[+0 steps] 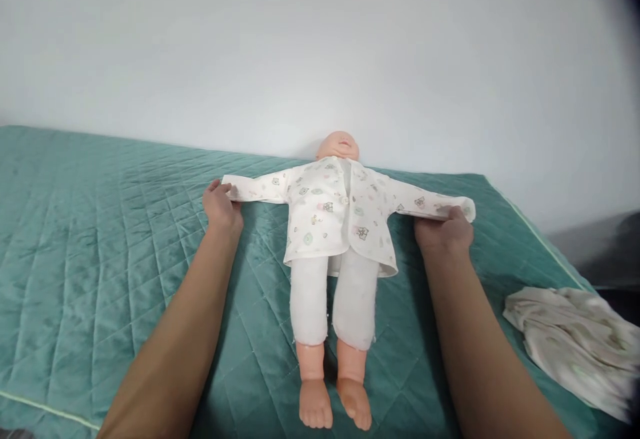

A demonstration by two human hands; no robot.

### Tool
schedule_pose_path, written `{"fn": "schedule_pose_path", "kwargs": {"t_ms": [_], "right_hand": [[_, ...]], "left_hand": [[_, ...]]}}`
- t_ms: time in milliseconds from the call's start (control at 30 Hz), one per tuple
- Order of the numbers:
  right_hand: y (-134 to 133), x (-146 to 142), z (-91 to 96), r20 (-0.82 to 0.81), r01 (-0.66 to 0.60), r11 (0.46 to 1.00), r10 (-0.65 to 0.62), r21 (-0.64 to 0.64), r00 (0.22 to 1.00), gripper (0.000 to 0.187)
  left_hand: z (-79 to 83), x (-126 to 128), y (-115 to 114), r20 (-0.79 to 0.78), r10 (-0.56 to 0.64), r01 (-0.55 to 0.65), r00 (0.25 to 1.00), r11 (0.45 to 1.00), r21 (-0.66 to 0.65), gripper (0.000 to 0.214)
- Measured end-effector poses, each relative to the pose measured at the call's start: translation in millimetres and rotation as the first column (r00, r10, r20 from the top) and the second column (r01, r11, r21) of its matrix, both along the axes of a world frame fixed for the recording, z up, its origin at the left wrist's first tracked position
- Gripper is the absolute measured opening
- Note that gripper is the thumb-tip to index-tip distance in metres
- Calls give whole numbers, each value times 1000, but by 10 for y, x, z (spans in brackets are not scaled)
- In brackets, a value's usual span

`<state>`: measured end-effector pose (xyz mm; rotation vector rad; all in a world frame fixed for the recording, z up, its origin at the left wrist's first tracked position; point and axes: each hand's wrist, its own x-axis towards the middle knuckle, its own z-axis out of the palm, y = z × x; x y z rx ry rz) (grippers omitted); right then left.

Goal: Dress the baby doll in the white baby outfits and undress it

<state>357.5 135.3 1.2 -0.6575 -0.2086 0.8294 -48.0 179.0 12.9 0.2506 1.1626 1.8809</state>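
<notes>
A baby doll [338, 147] lies on its back on a green quilted bed cover [100, 225], head toward the wall, bare feet toward me. It wears a white printed jacket [330, 215] with both sleeves spread straight out sideways. My left hand [220, 207] pinches the cuff of the sleeve on the left. My right hand [444, 229] is closed on the end of the sleeve on the right. The doll's own hands are hidden inside the sleeves.
A crumpled pale printed garment [575, 342] lies on the bed's right edge near me. A plain white wall [320, 45] runs behind the bed. The floor shows dark past the bed's right side.
</notes>
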Motion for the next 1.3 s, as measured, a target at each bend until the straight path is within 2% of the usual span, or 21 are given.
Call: {"fn": "schedule_pose_path", "kwargs": {"t_ms": [100,233,300,400,433,500,533,600,667,767,833,900,1000,1067,1233,1300], "right_hand": [[-16,-74,78,48,147,985,-143,-94,989,27],[-108,-169,204,216,361,920,-326,-151,920,17],[-174,-257,257,304,446,887,-395,-120,867,23],[-263,-475,306,527,476,879,-402,-5,749,41],[-285,-561,311,618,451,892,-372,31,693,45],[-313,-725,310,760,343,937,-266,61,593,49],[-322,-793,305,799,268,962,-199,50,567,49],[-338,-889,296,825,117,993,-77,13,560,45],[-358,-936,294,842,18,1000,2,-14,539,41],[-403,-978,313,868,-93,994,94,-56,487,37],[-438,-1020,337,874,-186,977,179,-104,453,37],[-469,-1070,366,866,-270,949,271,-166,420,37],[-493,-1121,402,854,-340,910,361,-235,375,40],[-495,-1127,407,872,-355,906,356,-233,337,44],[-556,-1117,356,954,-332,920,266,-209,138,54],[-650,-1130,329,966,-314,926,244,-207,83,59]], "left_hand": [[-32,12,-27,-256,78,-78,964,997,10,33],[-23,81,-121,-610,181,-105,772,982,159,36],[23,167,-218,-685,179,-43,706,976,212,34],[143,370,-429,-699,34,181,714,956,231,27],[193,450,-511,-706,-62,302,705,927,221,24],[295,604,-675,-735,-257,540,628,824,174,19],[344,670,-751,-743,-335,630,580,762,149,18],[428,767,-879,-734,-434,733,523,668,128,18],[482,811,-965,-760,-456,790,464,600,122,21],[505,808,-1019,-887,-374,864,270,501,53,31],[497,795,-1031,-933,-325,884,152,468,-19,44],[486,795,-1042,-937,-335,888,102,455,-66,59],[468,832,-1078,-910,-397,894,117,442,-78,69],[456,877,-1116,-887,-432,884,166,463,-60,67],[411,950,-1236,-798,-461,817,389,573,67,41],[359,927,-1272,-738,-455,754,499,648,110,23]]}}
